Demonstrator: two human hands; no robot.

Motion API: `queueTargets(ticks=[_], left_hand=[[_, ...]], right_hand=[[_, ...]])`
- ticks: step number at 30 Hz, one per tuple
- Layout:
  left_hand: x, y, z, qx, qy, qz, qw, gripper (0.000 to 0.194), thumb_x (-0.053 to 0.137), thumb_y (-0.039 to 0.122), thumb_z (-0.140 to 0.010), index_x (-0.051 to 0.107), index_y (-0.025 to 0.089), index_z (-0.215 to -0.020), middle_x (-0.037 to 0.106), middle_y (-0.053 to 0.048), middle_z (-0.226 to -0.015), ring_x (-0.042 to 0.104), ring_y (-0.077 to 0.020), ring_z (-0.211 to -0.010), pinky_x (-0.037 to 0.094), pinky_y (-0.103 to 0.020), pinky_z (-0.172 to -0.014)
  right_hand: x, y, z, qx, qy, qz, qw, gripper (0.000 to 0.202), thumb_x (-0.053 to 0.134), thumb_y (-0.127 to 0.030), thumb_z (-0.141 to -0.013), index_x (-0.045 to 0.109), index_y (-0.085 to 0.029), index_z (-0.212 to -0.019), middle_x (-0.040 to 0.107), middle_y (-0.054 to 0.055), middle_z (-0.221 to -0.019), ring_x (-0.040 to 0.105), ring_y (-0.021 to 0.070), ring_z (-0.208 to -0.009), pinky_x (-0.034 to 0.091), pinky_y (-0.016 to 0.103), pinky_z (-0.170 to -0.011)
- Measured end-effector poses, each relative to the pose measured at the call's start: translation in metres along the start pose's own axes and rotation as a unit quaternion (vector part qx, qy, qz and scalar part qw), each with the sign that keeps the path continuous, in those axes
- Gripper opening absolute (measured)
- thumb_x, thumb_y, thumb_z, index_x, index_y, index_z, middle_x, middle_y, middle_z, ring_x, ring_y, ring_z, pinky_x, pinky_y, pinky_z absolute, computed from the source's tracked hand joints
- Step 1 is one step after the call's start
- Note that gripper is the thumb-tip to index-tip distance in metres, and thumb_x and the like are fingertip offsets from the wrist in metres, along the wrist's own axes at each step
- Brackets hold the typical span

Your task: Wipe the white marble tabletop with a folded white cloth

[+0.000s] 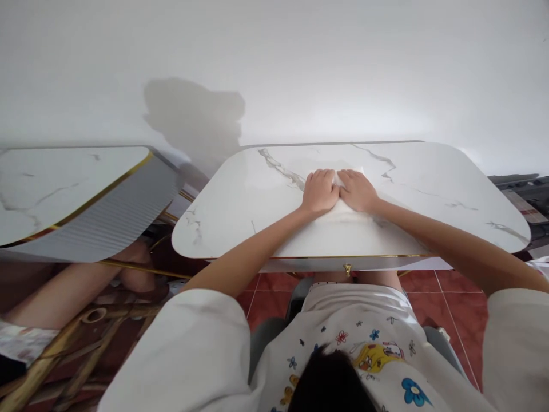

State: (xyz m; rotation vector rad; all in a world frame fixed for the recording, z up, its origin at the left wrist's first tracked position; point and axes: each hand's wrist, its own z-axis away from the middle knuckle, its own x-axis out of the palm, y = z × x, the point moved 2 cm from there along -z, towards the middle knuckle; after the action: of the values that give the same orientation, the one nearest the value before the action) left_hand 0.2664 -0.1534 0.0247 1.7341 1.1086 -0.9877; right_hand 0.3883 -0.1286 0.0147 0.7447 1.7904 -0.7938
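1. Hands, both bare: left hand [321,191] and right hand [357,190] lie side by side, palms down, on a thin white sheet [343,214]. Thumb sides nearly meet; fingers are close together, somewhat bent, pointing to the far side. Cannot tell whether the fingertips pinch the material or only press on it.

2. Sheet position: middle of the white, grey-veined worktop [227,212], between near and far edges, mostly covered by the hands. A little shows beyond the fingers and on the near side. Cloth or paper: cannot tell; white on white blurs its outline.

3. Surroundings: gold knob [347,268] at the near edge; plain wall [326,68] behind; second marbled worktop [72,177] at left, with another person's leg [72,292] below it; dark items [525,189] at the far right, not identifiable.

4. Risk (judgement): the sheet could skid or bunch if pressure is uneven, the surface looking smooth. If it is paper, hard pressing or pulling apart could tear it. With the hands this close, one could drag material from under the other.

5. Writing: no brand, label or legible lettering found. Shirt [330,320] carries printed flowers and a yellow motif; the knob shows no readable mark.
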Motion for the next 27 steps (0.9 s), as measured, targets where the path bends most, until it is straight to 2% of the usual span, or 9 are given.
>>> queueTargets(ticks=[6,12,20,23,27], left_hand=[[0.028,-0.025,-0.077,0.001,0.017,0.027,0.999,0.046,0.041,0.017,-0.085,0.058,0.012,-0.128,0.062,-0.013,-0.133,0.052,-0.0269,-0.126,0.035,-0.041,-0.112],[0.042,-0.043,-0.126,-0.01,0.025,0.035,0.999,0.046,0.042,0.019,-0.085,0.06,0.015,-0.127,0.064,-0.011,-0.131,0.054,-0.0262,-0.126,0.035,-0.04,-0.112],[0.056,-0.057,-0.169,-0.025,0.034,0.032,0.999,0.047,0.04,0.018,-0.087,0.06,0.014,-0.129,0.063,-0.011,-0.133,0.053,-0.0257,-0.127,0.034,-0.041,-0.113],[0.06,-0.058,-0.177,-0.036,0.024,0.032,0.999,0.047,0.038,0.019,-0.088,0.059,0.011,-0.13,0.063,-0.013,-0.132,0.054,-0.027,-0.125,0.034,-0.042,-0.112],[0.06,-0.059,-0.178,-0.036,0.014,0.034,0.999,0.047,0.037,0.019,-0.089,0.058,0.013,-0.131,0.063,-0.012,-0.132,0.053,-0.0261,-0.126,0.034,-0.041,-0.112]], right_hand=[[0.011,0.05,-0.066,0.014,0.022,-0.004,1.0,0.044,0.037,-0.02,-0.089,0.057,-0.005,-0.126,0.062,0.02,-0.129,0.053,0.0326,-0.123,0.037,0.046,-0.107],[0.02,0.081,-0.11,0.018,0.033,-0.011,0.999,0.043,0.039,-0.021,-0.09,0.057,-0.007,-0.126,0.062,0.019,-0.13,0.054,0.0325,-0.122,0.039,0.047,-0.105],[0.027,0.103,-0.149,0.032,0.044,-0.018,0.998,0.039,0.039,-0.02,-0.09,0.06,-0.01,-0.121,0.064,0.018,-0.127,0.057,0.0325,-0.118,0.042,0.046,-0.102],[0.03,0.11,-0.157,0.038,0.047,-0.017,0.998,0.037,0.037,-0.02,-0.09,0.062,-0.012,-0.116,0.066,0.017,-0.123,0.059,0.0326,-0.113,0.044,0.046,-0.098],[0.036,0.114,-0.161,0.036,0.048,-0.008,0.998,0.041,0.034,-0.022,-0.091,0.06,-0.011,-0.121,0.064,0.018,-0.127,0.057,0.0318,-0.116,0.043,0.046,-0.1]])
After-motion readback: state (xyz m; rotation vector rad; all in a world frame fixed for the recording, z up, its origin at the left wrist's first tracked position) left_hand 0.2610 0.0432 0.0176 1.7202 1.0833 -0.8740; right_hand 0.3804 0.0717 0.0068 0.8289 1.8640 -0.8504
